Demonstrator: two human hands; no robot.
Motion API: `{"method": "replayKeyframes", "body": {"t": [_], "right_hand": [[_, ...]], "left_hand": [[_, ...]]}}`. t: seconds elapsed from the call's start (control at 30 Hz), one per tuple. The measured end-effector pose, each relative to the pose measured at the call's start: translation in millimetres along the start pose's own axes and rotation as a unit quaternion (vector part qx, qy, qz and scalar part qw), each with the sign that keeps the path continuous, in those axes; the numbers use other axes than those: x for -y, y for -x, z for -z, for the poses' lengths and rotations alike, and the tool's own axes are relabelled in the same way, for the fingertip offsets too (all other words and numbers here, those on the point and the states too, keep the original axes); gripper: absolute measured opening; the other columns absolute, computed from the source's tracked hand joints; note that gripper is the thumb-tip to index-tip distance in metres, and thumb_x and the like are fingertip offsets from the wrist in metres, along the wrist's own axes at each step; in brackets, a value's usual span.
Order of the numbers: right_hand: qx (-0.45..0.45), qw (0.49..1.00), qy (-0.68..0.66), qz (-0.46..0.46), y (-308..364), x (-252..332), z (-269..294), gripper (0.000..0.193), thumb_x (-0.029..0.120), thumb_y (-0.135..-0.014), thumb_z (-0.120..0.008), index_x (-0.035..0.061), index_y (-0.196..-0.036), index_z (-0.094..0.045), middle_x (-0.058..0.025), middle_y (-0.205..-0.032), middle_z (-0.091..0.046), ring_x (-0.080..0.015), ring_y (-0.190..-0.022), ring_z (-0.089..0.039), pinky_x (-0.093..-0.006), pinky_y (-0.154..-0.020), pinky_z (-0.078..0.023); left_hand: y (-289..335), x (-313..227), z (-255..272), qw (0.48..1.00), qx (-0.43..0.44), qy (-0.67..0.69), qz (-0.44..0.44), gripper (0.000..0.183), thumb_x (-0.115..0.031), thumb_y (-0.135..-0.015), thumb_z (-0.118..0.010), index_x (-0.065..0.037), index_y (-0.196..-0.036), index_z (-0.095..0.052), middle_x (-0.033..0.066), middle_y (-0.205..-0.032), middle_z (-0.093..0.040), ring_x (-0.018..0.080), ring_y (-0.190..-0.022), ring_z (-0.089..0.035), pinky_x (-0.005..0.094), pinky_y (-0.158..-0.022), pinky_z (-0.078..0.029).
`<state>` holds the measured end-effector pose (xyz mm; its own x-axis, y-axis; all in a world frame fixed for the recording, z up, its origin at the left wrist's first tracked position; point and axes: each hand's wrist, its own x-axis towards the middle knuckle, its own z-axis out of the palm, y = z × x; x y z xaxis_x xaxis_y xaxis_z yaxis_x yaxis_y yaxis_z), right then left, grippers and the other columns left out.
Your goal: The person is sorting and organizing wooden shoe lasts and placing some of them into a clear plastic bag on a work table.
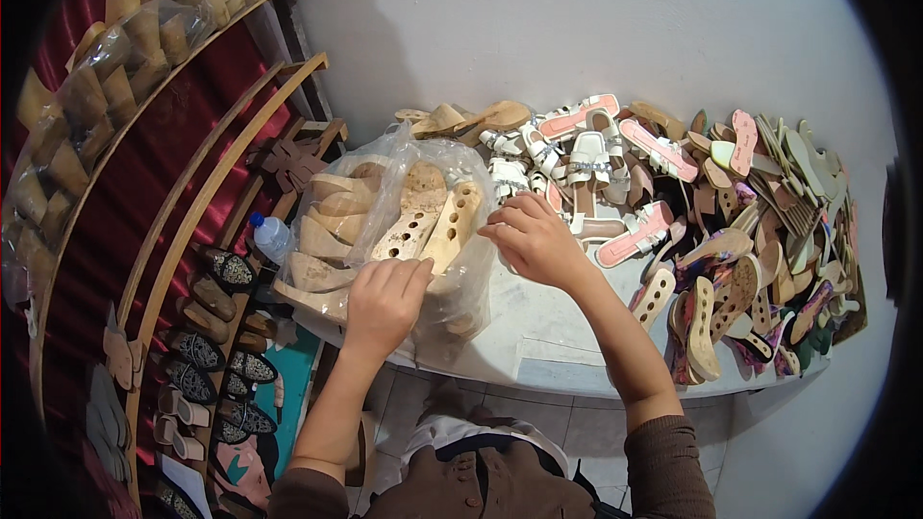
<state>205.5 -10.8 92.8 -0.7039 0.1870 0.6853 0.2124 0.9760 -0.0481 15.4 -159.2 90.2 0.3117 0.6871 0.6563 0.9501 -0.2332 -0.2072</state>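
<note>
At the left end of a crowded table [562,354], I have both hands at a clear plastic bag [463,303] holding wooden soles [452,228], some pierced with rows of round holes. My right hand [534,240] pinches the bag's right edge, fingertips together on the plastic; my left hand [386,300] curls over its near side, though I cannot tell whether that grip has closed on film or wood.

The handling looks partway along, in my judgement — soles lie inside the bag, between and beyond my hands, while the plastic appears loose and no tie shows around it. Outside it, more wooden pieces [495,117] rest at the far edge by the wall, unbagged, just left of the white sandals [588,159].

Farther right spreads a mixed heap of soles [705,327], loose and, by its look, unsorted. To my left — dark patterned shoes [197,351] line a rack, near a blue-capped bottle [274,240] beside the bag.
</note>
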Motion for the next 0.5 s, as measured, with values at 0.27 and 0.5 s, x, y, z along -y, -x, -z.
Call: {"method": "replayKeyframes", "body": {"t": [0.27, 0.5], "right_hand": [[0.056, 0.998, 0.028, 0.024, 21, 3, -18, 0.01, 0.01, -0.07, -0.063, 0.0102, -0.08, -0.061, 0.0003, -0.084, -0.058, -0.0186, -0.093, -0.053, -0.0397, -0.095, -0.037], [0.023, 0.999, 0.034, 0.033, 18, 7, -14, 0.011, 0.008, -0.069, -0.063, 0.01, -0.08, -0.062, -0.0007, -0.083, -0.058, -0.0189, -0.09, -0.054, -0.039, -0.093, -0.039]], "left_hand": [[54, -7, -27, 0.998, -0.037, -0.016, -0.057, 0.049, -0.031, -0.061, -0.075, -0.019, -0.101, -0.05, 0.0025, -0.103, -0.047, 0.0207, -0.096, -0.044, 0.0401, -0.088, -0.033], [46, -1, -15, 0.997, 0.008, -0.026, -0.07, 0.02, -0.015, -0.067, -0.062, -0.018, -0.086, -0.06, -0.002, -0.105, -0.055, 0.0166, -0.098, -0.045, 0.036, -0.09, -0.034]]}}
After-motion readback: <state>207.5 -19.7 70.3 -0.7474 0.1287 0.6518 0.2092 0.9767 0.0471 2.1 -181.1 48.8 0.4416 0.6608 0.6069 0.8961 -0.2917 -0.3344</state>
